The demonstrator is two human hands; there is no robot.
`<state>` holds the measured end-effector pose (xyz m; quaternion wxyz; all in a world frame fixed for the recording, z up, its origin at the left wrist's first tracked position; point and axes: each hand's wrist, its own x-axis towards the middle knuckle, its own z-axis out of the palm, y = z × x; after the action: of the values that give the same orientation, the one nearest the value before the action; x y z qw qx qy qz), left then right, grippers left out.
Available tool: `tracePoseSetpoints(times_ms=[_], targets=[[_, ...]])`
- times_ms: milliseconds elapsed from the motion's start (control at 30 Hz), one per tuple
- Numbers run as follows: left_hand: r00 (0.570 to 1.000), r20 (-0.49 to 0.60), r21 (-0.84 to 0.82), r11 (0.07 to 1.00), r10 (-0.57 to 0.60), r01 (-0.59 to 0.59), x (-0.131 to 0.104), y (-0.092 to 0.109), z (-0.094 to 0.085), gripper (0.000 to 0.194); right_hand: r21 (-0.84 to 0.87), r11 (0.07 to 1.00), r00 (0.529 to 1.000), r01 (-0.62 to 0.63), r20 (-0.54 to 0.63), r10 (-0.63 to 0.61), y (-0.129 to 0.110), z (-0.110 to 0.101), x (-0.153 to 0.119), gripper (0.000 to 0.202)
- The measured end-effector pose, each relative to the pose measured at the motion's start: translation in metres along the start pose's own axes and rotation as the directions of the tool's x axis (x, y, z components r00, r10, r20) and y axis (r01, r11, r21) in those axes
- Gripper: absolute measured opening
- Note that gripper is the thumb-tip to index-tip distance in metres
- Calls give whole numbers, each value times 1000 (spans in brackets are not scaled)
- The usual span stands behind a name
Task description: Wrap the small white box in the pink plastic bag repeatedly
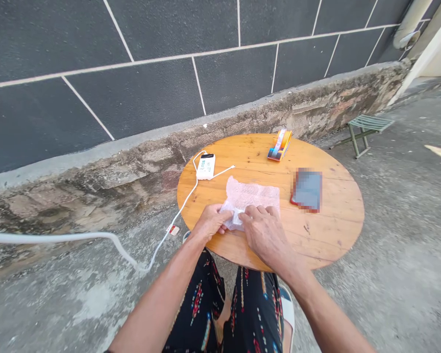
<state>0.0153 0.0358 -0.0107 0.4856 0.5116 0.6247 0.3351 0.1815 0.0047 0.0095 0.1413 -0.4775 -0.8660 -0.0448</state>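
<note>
A sheet of pinkish bubble wrap (253,194) lies near the front of the round wooden table (330,240). On its near left part sits a small white object (237,217), too small to name. My left hand (212,220) is closed on the left edge of the bubble wrap, thumb beside the white object. My right hand (261,229) rests on the wrap from the right, its fingers bent and its fingertips at the white object; whether it grips anything is hidden.
A white power bank (206,166) with white cables lies at the table's back left. An orange tape dispenser (280,145) stands at the back, and a blurred dark item with a red edge (307,190) lies at the right. A folding stool (369,123) stands beyond.
</note>
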Motion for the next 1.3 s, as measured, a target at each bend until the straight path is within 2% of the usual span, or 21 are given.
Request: tracePoseSetpoints(times_ms=[133,233,300,367,467,600,733,833,1033,1200,1300], targets=[[994,-31,161,982,103,-97,6,-1,4,13,-8,1000,1000,-4,-6,4,0,2,0,18],[957,-109,395,895,270,-208,10,-2,5,9,-8,1000,1000,-2,-13,2,1,3,0,17],[933,-150,460,859,326,-226,10,-1,6,10,-4,1000,1000,0,-16,0,1,3,0,18],[959,-152,347,921,240,-176,8,0,7,8,-3,1000,1000,1,-15,-1,1,2,0,18],[996,-68,92,995,55,-48,3,6,7,9,-7,1000,1000,-2,-4,2,0,0,0,17],[1000,-8,20,1000,23,-22,-6,14,6,14,-2,1000,1000,-4,5,4,0,0,0,17],[989,-48,91,986,141,-136,-13,17,8,12,4,1000,1000,-15,-14,15,1,2,0,18],[970,-93,174,963,225,-206,-19,16,10,20,14,1000,999,-23,-23,23,1,3,-1,19],[937,28,243,907,349,-345,-28,9,3,41,46,998,999,-38,-5,39,0,2,-2,18],[884,61,317,830,464,-458,-23,1,3,30,52,995,995,-86,-38,88,-2,1,-3,17],[833,93,394,748,546,-535,-23,-2,6,25,65,991,989,-117,-82,123,-3,2,-3,24]])
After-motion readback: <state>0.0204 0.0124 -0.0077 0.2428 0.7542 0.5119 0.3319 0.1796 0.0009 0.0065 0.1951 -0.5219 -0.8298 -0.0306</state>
